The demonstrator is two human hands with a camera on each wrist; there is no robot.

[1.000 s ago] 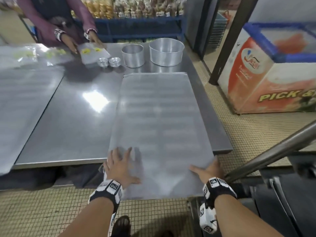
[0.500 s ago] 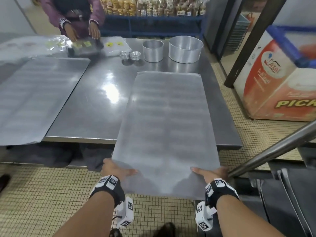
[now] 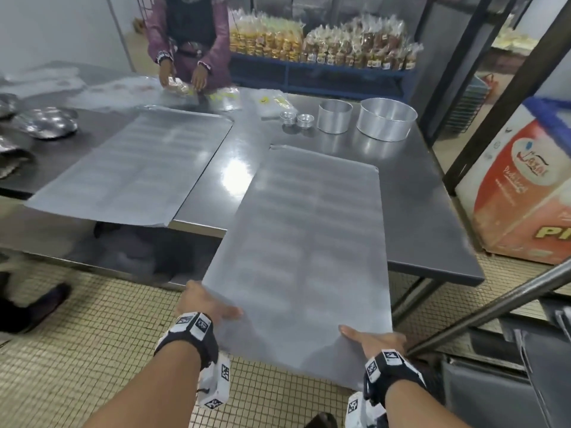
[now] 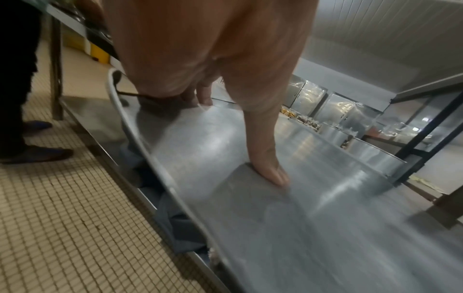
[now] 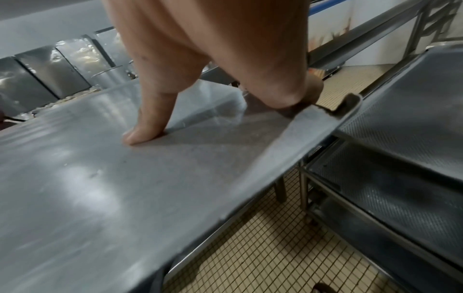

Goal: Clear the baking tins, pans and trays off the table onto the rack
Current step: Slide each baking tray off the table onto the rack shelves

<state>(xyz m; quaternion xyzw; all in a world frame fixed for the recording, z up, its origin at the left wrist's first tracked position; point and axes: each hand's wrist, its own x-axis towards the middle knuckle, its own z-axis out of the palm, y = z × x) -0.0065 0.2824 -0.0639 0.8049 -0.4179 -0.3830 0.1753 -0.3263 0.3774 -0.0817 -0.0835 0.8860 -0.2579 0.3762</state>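
Observation:
A large flat grey baking tray sticks out over the near edge of the steel table, with its far half still above the tabletop. My left hand grips its near-left corner: the thumb lies on top and the fingers curl under the rim. At the near-right corner my right hand holds it the same way, thumb on top. A second flat tray lies to the left. Two round tins and two small tins stand at the back.
The rack stands close on my right with perforated trays on its rails and a slanted metal bar. Another person handles plastic bags at the table's far side. A freezer chest is at right; metal bowls at left.
The tray has slid towards me, further off the table's near edge. My hands went from lying on its top to gripping its near corners, and I have stepped back.

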